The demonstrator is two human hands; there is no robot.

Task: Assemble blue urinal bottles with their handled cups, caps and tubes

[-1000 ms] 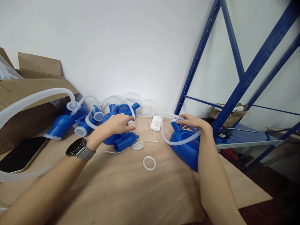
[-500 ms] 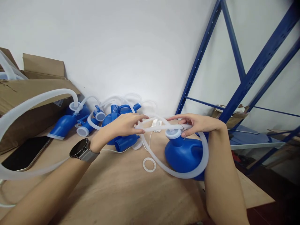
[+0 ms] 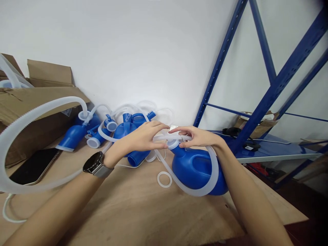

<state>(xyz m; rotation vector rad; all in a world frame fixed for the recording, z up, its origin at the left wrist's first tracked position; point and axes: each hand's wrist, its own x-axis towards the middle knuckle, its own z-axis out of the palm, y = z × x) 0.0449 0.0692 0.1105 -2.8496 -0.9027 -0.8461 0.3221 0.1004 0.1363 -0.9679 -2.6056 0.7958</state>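
A blue plastic jug (image 3: 196,167) with a handle lies on the wooden table (image 3: 133,208) in front of me. A clear flexible tube (image 3: 197,189) loops round its front and runs up to its white-capped neck. My left hand (image 3: 143,138), a watch on its wrist, pinches the tube just left of the neck. My right hand (image 3: 197,136) pinches the tube at the neck from the right. The two hands almost touch.
Several more blue jugs with tubes (image 3: 120,128) lie heaped at the wall. A white ring (image 3: 164,179) lies by the jug. A phone (image 3: 34,166) and a cardboard box (image 3: 30,112) are at left, with a corrugated hose (image 3: 28,114) arching out. Blue shelving (image 3: 269,99) stands right.
My hands have come closer together over the jug's neck, both on the tube. The jug has shifted left and nearer the middle of the table.
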